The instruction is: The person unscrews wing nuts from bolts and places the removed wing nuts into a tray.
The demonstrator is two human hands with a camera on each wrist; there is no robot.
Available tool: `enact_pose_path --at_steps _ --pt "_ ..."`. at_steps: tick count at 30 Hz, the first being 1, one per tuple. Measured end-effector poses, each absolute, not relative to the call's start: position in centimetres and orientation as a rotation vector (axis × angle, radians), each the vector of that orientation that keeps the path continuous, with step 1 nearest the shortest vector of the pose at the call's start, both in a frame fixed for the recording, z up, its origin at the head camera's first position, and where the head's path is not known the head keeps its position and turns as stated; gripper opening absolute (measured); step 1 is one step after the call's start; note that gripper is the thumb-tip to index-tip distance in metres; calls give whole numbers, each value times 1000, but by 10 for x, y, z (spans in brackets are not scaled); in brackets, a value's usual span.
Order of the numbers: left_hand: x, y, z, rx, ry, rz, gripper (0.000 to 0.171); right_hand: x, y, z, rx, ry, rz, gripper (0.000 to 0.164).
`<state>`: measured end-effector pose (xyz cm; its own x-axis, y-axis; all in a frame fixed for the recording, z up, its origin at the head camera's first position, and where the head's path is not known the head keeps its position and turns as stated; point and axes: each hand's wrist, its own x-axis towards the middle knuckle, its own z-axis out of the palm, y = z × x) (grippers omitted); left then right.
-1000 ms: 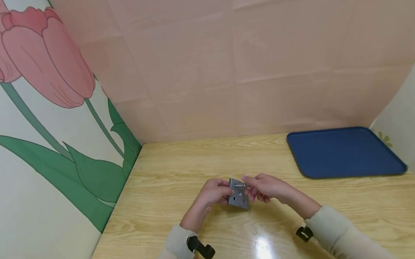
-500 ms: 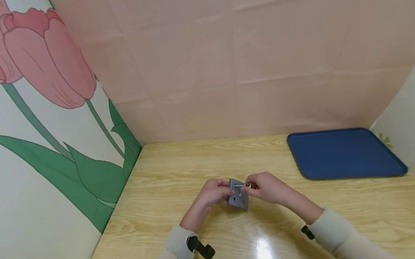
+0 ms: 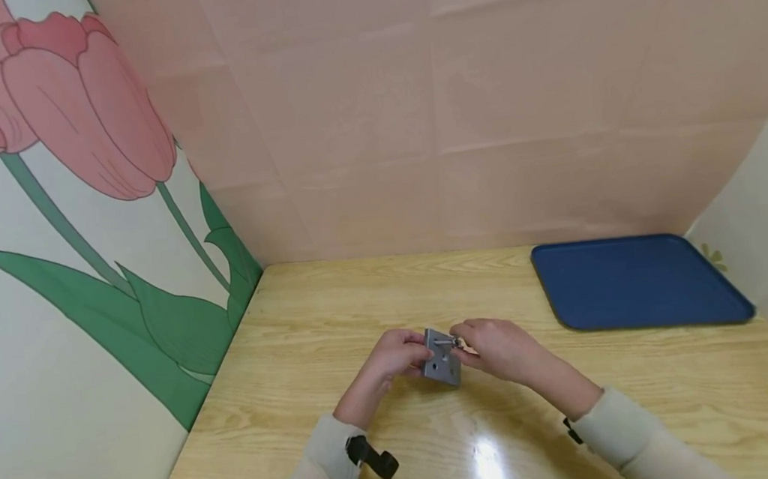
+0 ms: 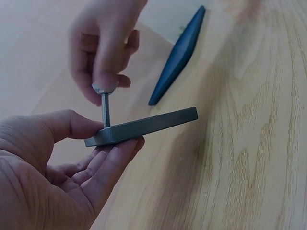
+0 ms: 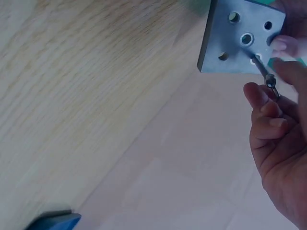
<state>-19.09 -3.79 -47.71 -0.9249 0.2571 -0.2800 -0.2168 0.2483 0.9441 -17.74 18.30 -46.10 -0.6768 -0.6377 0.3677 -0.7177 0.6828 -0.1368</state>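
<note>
A grey metal plate (image 3: 442,370) with several round holes is held tilted above the table. My left hand (image 3: 396,355) grips its left edge, thumb on the upper face and fingers beneath, as the left wrist view shows. A threaded metal bolt (image 4: 106,111) stands nearly square to the plate, its tip in a hole near the gripped edge. With its fingertips my right hand (image 3: 497,347) holds the bolt's rounded head (image 5: 270,80). Most of the shank shows between head and plate. How deep the tip sits is hidden.
A blue tray (image 3: 641,283) lies at the back right of the wooden table (image 3: 321,304). A pink-covered wall (image 3: 438,152) rises behind the table, and a tulip-painted panel (image 3: 90,293) stands along the left side.
My right hand has turned at the wrist and shifted its fingers around the bolt's head. The left hand and plate have stayed nearly still.
</note>
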Motion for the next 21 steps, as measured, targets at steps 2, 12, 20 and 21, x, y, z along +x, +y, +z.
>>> enact_pose_path --at_steps 2,12,20,21 --pt "-190 -38 -477 40 2150 1721 28 -178 183 -459 1020 -2679 556 23" --pt "-190 -38 -476 19 2151 1717 30 -187 187 -457 365 -3058 1532 63" --pt "-190 -38 -478 21 2161 1705 29 -188 187 -464 245 -3054 2065 66" --pt "-190 -38 -479 22 2159 1707 29 -188 187 -464 259 -3051 2081 66"
